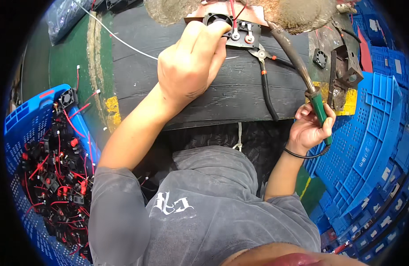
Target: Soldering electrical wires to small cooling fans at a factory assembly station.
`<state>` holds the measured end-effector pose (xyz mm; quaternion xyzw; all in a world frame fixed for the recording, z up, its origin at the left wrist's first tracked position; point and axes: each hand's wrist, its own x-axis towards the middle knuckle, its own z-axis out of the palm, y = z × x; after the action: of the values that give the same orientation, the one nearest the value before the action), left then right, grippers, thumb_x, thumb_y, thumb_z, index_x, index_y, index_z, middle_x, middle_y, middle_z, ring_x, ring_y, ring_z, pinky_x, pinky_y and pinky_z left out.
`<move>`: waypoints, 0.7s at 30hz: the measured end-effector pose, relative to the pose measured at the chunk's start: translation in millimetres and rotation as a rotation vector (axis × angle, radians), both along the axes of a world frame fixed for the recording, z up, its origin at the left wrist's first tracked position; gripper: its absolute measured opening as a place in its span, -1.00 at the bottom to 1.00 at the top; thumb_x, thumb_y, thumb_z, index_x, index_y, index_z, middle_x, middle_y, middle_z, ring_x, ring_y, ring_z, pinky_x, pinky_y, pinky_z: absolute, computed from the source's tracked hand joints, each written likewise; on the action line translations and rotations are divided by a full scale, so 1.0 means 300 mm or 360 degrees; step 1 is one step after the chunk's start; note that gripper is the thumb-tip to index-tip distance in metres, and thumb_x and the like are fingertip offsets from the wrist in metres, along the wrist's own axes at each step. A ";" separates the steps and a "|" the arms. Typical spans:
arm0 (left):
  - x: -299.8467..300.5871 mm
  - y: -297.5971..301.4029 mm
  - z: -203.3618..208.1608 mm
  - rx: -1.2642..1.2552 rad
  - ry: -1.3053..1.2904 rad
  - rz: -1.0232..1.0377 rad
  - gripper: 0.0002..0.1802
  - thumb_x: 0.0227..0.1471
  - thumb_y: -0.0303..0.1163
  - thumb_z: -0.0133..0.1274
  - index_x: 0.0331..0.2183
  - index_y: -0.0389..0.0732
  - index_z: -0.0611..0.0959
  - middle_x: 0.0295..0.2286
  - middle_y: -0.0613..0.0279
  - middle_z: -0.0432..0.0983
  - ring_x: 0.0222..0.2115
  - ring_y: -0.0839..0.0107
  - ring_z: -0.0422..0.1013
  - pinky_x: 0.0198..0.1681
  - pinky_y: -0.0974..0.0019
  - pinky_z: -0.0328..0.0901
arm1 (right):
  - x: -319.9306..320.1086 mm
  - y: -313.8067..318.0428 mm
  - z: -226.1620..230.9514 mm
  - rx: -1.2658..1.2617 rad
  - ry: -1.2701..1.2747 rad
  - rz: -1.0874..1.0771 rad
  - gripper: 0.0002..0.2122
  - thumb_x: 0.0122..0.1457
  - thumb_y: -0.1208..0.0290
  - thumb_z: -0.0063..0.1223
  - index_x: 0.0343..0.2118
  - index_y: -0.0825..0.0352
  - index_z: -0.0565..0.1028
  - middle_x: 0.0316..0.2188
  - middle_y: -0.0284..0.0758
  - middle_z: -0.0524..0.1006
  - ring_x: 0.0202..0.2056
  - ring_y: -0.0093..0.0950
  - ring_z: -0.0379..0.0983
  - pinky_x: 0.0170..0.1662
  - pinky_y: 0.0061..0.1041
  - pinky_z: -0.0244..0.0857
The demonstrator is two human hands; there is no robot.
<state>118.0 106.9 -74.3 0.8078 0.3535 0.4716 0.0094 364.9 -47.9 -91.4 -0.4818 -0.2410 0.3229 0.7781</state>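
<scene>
My left hand (189,62) is closed at the far side of the bench, its fingertips on a small black cooling fan (212,19). Beside the fan lies a dark plate (254,30) with two round solder pads, and red wires run up from there. My right hand (313,126) grips a soldering iron (318,108) by its green handle. The iron's metal shaft slants up and left, its end near a rough brownish lump (304,15). Between my hands lie cutting pliers (265,77) with black and orange handles.
A blue crate (47,102) at left holds many small black fans with red wires. On the right, another small fan (319,58) lies by a rusty metal bracket (345,68). Blue crates (368,133) stand beyond the dark bench top (213,97). A white cable (120,40) crosses the bench.
</scene>
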 end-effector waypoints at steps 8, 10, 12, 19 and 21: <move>-0.001 -0.004 0.037 0.0077 0.0209 0.0126 -0.58 -0.18 -0.62 0.19 -0.17 -0.18 0.56 -0.54 0.31 0.38 -0.62 0.49 0.32 -0.60 0.41 0.28 | 0.009 -0.003 -0.006 0.0054 -0.0001 0.0114 -0.65 0.18 0.13 -0.11 -0.17 0.34 0.42 -0.50 -0.07 0.50 -0.53 -0.31 0.43 -0.56 -0.43 0.32; 0.002 -0.015 0.065 -0.0007 0.0304 0.0179 -0.53 -0.16 -0.60 0.18 -0.12 -0.16 0.52 -0.47 0.26 0.39 -0.58 0.40 0.37 -0.56 0.35 0.33 | 0.011 -0.006 -0.009 0.0050 -0.0027 0.0109 -0.65 0.19 0.14 -0.12 -0.17 0.35 0.42 -0.52 -0.08 0.49 -0.53 -0.31 0.43 -0.56 -0.42 0.32; 0.002 -0.034 0.107 -0.0092 0.0392 0.0233 -0.48 -0.15 -0.58 0.16 -0.06 -0.14 0.49 -0.40 0.21 0.40 -0.54 0.31 0.42 -0.51 0.29 0.37 | 0.011 -0.004 -0.010 0.0062 0.0000 0.0106 -0.65 0.19 0.15 -0.12 -0.17 0.37 0.42 -0.51 -0.06 0.49 -0.53 -0.31 0.43 -0.55 -0.41 0.33; -0.019 -0.029 0.180 -0.0572 0.0973 0.0362 -0.45 -0.04 -0.44 0.09 0.03 -0.17 0.35 -0.23 -0.03 0.34 -0.42 -0.01 0.49 -0.37 0.10 0.43 | 0.004 0.001 -0.011 0.0114 0.0035 0.0105 -0.65 0.20 0.17 -0.15 -0.16 0.39 0.44 -0.48 0.00 0.53 -0.56 -0.33 0.44 -0.54 -0.40 0.34; -0.023 -0.009 0.168 -0.0589 0.0970 0.0349 -0.42 -0.06 -0.41 0.14 0.03 -0.17 0.35 -0.23 -0.04 0.37 -0.40 -0.01 0.49 -0.34 0.09 0.43 | 0.000 0.004 -0.006 0.0103 0.0001 0.0124 -0.65 0.20 0.19 -0.15 -0.16 0.41 0.44 -0.47 0.01 0.53 -0.56 -0.33 0.45 -0.52 -0.40 0.35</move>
<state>111.0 104.2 -24.0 0.8531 0.5038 0.1357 -0.0010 364.9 -46.5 -93.1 -0.4466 -0.2696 0.3451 0.7802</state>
